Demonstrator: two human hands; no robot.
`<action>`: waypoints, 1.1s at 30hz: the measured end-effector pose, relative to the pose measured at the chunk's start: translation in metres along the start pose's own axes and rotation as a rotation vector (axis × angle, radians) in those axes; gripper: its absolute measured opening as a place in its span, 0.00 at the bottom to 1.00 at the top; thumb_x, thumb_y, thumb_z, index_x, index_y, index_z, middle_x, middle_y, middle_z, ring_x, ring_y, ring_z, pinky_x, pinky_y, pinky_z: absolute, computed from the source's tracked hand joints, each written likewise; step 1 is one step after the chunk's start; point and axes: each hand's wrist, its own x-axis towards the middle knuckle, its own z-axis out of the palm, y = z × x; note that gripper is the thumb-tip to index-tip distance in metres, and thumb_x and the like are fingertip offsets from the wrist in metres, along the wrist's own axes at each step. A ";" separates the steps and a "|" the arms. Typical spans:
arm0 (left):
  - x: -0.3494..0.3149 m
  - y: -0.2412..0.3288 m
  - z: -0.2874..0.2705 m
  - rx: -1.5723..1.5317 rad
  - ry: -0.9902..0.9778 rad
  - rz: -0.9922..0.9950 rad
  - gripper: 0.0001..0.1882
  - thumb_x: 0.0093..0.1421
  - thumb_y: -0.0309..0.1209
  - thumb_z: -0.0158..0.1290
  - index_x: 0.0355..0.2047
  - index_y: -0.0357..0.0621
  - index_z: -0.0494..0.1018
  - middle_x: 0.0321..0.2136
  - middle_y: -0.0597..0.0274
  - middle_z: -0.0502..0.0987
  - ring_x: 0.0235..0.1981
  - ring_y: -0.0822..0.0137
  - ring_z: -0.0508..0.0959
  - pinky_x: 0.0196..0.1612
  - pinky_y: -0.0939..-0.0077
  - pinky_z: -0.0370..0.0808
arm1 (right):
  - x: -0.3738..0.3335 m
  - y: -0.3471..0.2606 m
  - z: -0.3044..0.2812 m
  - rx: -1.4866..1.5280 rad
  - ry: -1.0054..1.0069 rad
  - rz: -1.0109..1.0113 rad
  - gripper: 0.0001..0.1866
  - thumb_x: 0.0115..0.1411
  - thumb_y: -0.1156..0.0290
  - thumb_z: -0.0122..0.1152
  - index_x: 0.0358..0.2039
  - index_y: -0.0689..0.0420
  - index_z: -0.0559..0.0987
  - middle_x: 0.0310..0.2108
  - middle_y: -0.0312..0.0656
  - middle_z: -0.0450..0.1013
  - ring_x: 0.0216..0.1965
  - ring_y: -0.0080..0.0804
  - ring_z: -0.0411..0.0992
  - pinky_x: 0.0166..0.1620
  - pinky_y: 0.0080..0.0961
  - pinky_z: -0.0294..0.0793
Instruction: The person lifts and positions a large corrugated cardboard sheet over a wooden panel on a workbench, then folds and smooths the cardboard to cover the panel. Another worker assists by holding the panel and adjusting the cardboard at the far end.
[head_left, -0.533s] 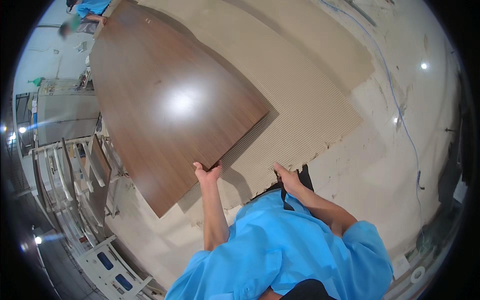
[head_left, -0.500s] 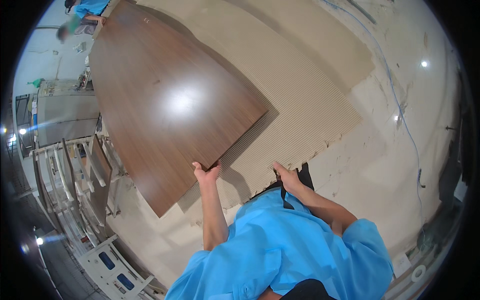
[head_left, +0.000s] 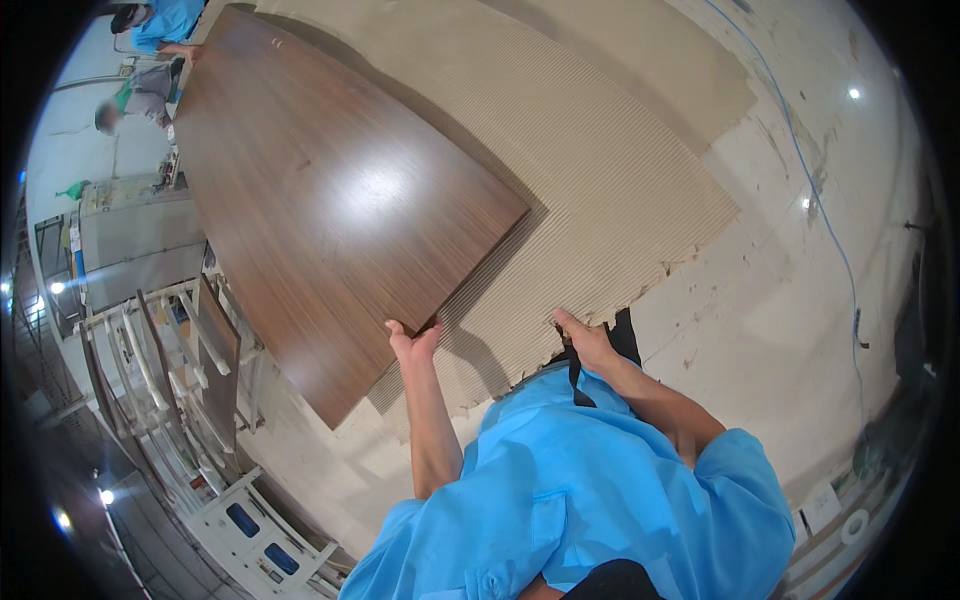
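A sheet of ribbed, tan cardboard (head_left: 610, 190) with a ragged near edge spreads over a pale, scuffed surface (head_left: 790, 270), where a thin blue hose (head_left: 826, 212) curves along the right. On it, off to the left, lies a large brown wood-grain panel (head_left: 300, 230), glossy under a lamp's reflection, its left side overhanging the cardboard. Down the left side of the room stand a rack (head_left: 190, 345) of pale bars with boards leaning in it and a white machine (head_left: 255, 535) with two dark windows. Beyond the panel, a co-worker in blue (head_left: 175, 22) has a hand at its far corner; another person, in green and grey (head_left: 148, 95), is nearby. The hands are apart: the left hand (head_left: 415, 342) is clamped on the panel's near edge, thumb on top; the right hand (head_left: 590, 343) is beside a black strap (head_left: 577, 378), its grip unclear. Compared with half a second ago, the view has turned slightly and the person in green and grey shows more fully; the left hand keeps the same hold.
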 end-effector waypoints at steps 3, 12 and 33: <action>0.002 -0.006 0.004 0.020 0.007 -0.005 0.34 0.66 0.51 0.47 0.67 0.52 0.51 0.62 0.54 0.57 0.61 0.53 0.60 0.64 0.47 0.58 | -0.002 0.000 0.003 -0.036 -0.013 0.006 0.18 0.65 0.70 0.61 0.51 0.66 0.74 0.48 0.42 0.74 0.46 0.30 0.73 0.48 0.26 0.76; 0.030 -0.008 -0.006 0.035 -0.018 -0.012 0.36 0.65 0.52 0.49 0.66 0.51 0.51 0.63 0.55 0.56 0.60 0.52 0.59 0.62 0.44 0.59 | -0.001 0.001 0.002 0.040 0.011 -0.019 0.17 0.65 0.68 0.62 0.48 0.66 0.76 0.46 0.41 0.75 0.46 0.29 0.74 0.47 0.24 0.77; 0.005 -0.003 -0.006 0.002 0.014 -0.052 0.35 0.66 0.54 0.47 0.65 0.51 0.52 0.60 0.54 0.59 0.57 0.53 0.63 0.59 0.48 0.64 | -0.038 -0.008 -0.022 -0.246 0.099 0.002 0.13 0.64 0.66 0.64 0.39 0.65 0.80 0.35 0.36 0.76 0.34 0.24 0.71 0.36 0.23 0.73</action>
